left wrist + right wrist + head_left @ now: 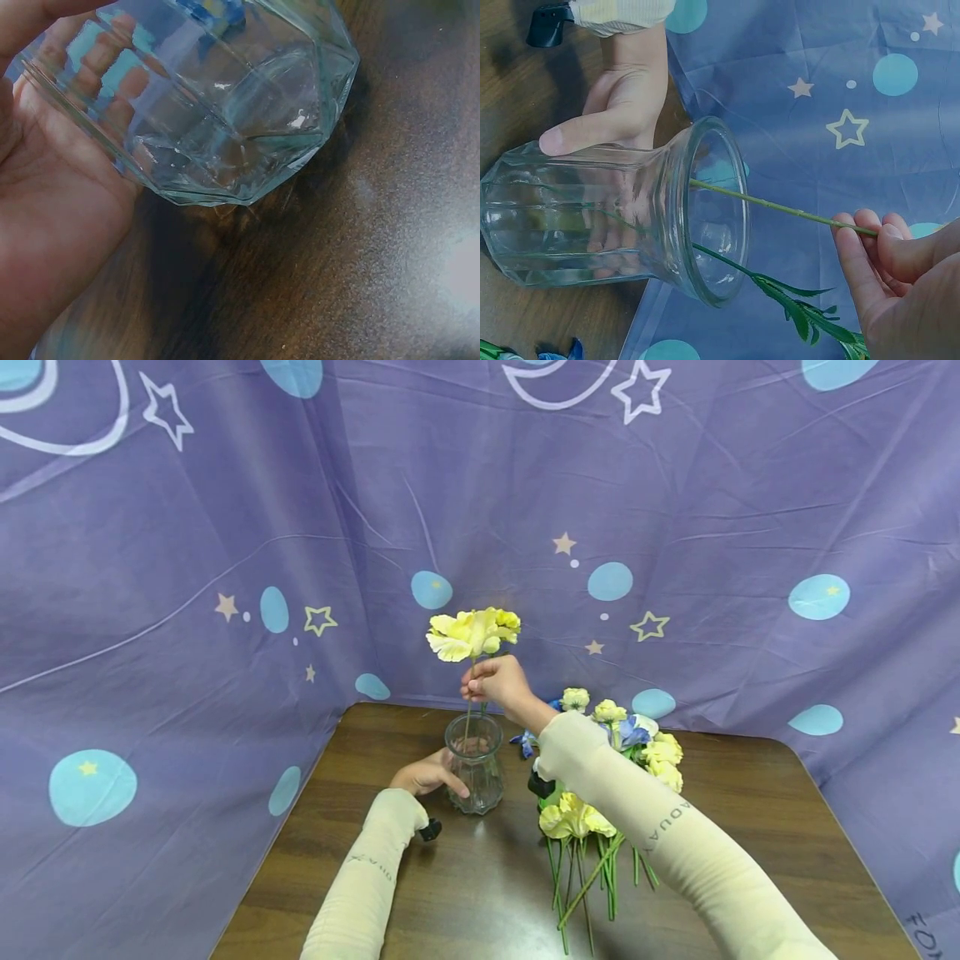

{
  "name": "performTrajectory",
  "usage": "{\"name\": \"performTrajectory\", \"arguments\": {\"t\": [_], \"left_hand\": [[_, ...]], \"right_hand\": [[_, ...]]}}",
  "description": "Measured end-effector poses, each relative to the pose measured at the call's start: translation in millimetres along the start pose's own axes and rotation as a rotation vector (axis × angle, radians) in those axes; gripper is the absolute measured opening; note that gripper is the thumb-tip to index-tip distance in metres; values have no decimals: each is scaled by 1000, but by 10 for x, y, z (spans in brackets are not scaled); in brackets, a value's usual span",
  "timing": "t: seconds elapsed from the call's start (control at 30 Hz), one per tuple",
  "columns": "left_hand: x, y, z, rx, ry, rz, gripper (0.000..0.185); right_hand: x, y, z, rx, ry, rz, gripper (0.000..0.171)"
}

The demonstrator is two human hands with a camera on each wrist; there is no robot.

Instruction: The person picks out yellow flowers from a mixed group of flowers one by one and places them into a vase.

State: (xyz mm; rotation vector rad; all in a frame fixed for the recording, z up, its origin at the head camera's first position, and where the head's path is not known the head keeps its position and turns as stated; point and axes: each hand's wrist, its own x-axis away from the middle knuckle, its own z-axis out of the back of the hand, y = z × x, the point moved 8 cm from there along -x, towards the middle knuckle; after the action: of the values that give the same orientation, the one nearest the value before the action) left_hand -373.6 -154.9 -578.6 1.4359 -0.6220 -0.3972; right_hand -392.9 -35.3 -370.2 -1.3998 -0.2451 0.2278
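A clear faceted glass vase (475, 764) (225, 112) (615, 217) stands on the dark wooden table (465, 893). My left hand (429, 774) (619, 112) (52, 195) holds it by the side, fingers and thumb wrapped round the glass. Above the vase, my right hand (498, 683) (889, 262) pinches the thin green stem (780, 206) of a yellow artificial flower (472, 633). The stem's lower end reaches down into the vase mouth, and the bloom stands upright above my fingers.
A bunch of yellow, white and blue artificial flowers (600, 777) lies on the table right of the vase, partly under my right forearm. A purple cloth with stars and blue dots (675, 527) hangs behind and around the table.
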Motion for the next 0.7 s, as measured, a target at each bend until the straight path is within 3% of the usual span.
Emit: {"name": "performTrajectory", "arguments": {"t": [0.7], "left_hand": [[1,9,-9,9,-13,-15,105]], "right_hand": [[66,53,-57,39,-18,-14,16]]}}
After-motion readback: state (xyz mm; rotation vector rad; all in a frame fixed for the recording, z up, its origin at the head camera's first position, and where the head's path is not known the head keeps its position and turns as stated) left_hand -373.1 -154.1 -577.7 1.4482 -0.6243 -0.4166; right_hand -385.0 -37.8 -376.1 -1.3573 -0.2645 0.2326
